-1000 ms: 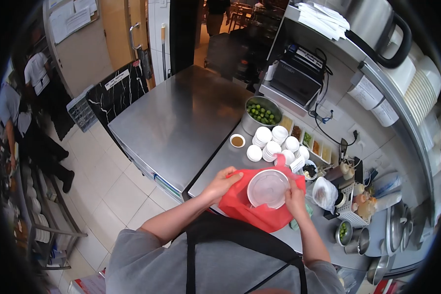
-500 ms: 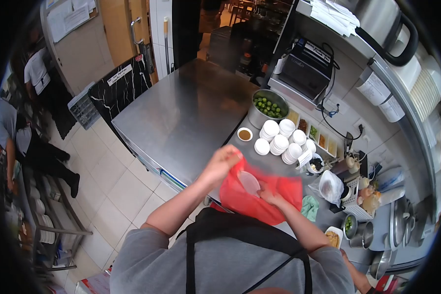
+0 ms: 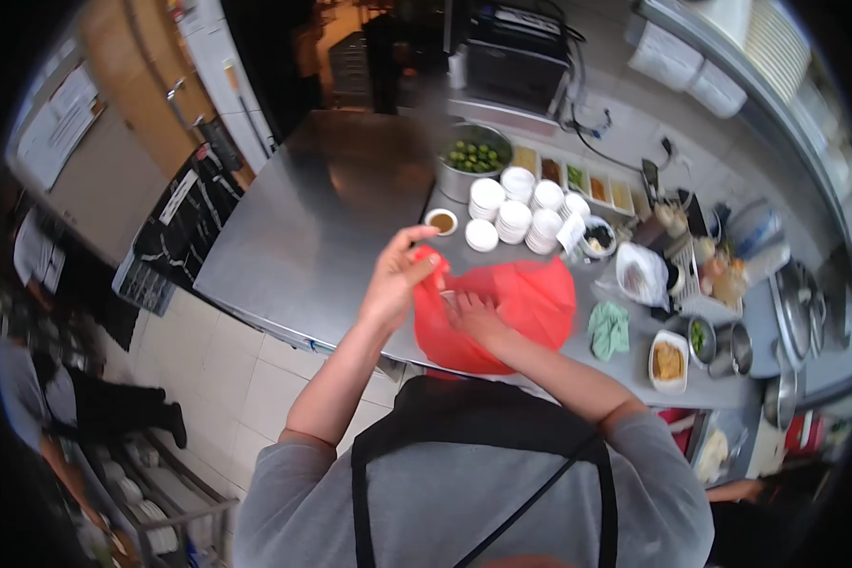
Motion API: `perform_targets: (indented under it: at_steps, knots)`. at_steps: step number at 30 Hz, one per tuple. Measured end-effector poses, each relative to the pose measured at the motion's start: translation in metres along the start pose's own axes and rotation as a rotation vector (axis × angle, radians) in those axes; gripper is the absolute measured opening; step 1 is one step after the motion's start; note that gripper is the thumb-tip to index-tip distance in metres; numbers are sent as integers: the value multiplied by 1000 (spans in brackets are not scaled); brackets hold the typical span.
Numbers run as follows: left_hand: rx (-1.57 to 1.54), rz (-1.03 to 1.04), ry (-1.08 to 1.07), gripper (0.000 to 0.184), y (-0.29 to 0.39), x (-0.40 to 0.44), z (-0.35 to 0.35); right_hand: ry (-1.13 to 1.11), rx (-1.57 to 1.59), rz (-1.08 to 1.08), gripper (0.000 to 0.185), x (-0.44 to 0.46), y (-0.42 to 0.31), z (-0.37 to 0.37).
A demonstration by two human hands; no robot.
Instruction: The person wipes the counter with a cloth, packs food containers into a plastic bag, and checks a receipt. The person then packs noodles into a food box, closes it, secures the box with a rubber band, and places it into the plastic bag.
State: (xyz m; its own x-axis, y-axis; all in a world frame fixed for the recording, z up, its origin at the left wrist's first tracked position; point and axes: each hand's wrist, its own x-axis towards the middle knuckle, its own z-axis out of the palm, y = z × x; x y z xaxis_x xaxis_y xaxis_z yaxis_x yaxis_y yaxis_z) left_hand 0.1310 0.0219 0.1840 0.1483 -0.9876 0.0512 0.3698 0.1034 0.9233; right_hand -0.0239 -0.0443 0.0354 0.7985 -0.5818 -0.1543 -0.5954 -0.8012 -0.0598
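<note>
My left hand (image 3: 395, 282) pinches the gathered upper-left edge of a red plastic bag (image 3: 530, 298) and holds it up above the steel counter. My right hand (image 3: 478, 320) is at the bag's mouth, its fingers curved over a pale, translucent plastic container (image 3: 448, 297). Only a sliver of that container shows; red film and my fingers hide the rest. Just beyond the bag stands a small white cup of brown sauce (image 3: 441, 222). Stacks of white lidded cups (image 3: 513, 221) are close behind the bag.
A pot of green limes (image 3: 473, 156) stands by a row of condiment trays (image 3: 575, 177). A green cloth (image 3: 610, 330) and a white dish of food (image 3: 668, 362) lie to the right. Other people stand at far left and lower right. A shelf rack (image 3: 175, 502) is at lower left.
My right hand has moved left and deeper into the bag's mouth with the container, which is now mostly hidden. My left hand still holds the bag edge. The head view has turned and shifted.
</note>
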Motion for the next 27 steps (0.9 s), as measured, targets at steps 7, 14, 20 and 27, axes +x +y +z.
perform_targets:
  at_steps: [7, 14, 20, 27]
  knots:
    - [13, 184, 31, 27, 17, -1, 6, -147, 314, 24, 49, -4, -7, -24]
    - [1112, 47, -473, 39, -78, -8, 1, -55, 200, 75, 72, -52, 45, -12]
    - [1633, -73, -700, 76, -114, 0, 16, -200, 122, 96, 69, -59, 42, 12]
    - [1654, -43, -672, 76, -123, 3, 4, -243, 406, 169, 56, -66, 37, -7]
